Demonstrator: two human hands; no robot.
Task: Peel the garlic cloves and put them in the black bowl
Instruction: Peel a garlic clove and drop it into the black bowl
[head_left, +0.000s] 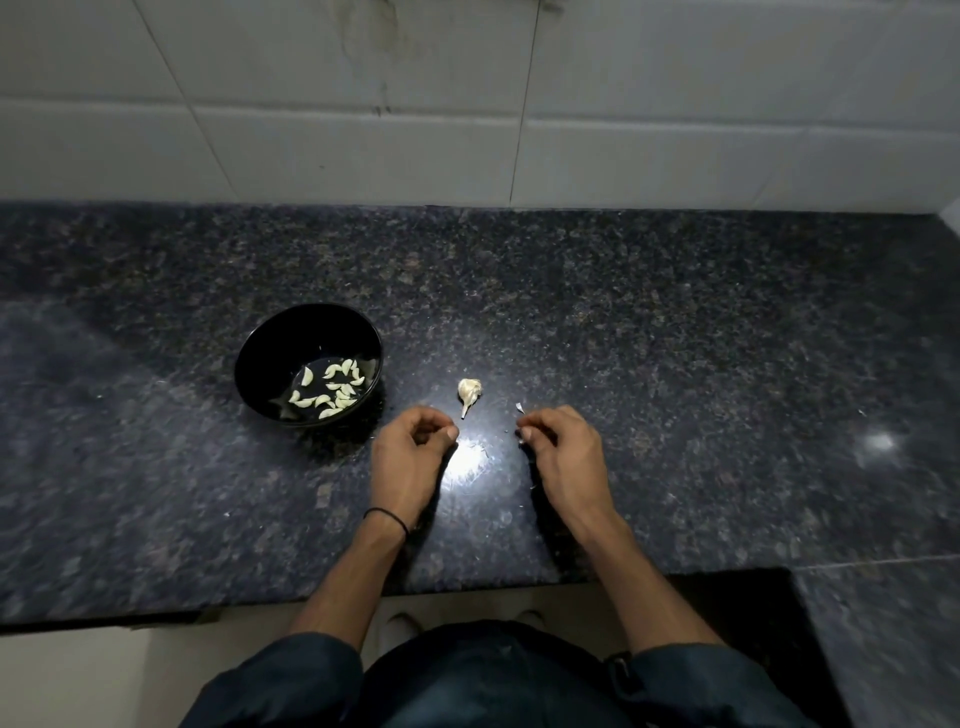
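Left hand (415, 449) sitting curled; cannot tell if it is holding anything. Right hand (558, 441) pinching a pale skin scrap (521, 439). Garlic piece (469, 392) lying just beyond both hands, bowl (311, 332) of peeled cloves (332, 392) to its left. Judgement: dropping the scrap first, then pinching off a clove near the stem.

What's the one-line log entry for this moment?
black bowl: peeled cloves inside | garlic head: on counter | left hand: curled, contents hidden | right hand: pinches pale scrap

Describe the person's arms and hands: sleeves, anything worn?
The left hand and right hand are bare, no gloves. A thin black band circles the left wrist. The left sleeve and right sleeve are dark blue-grey, ending near the elbows, forearms uncovered.
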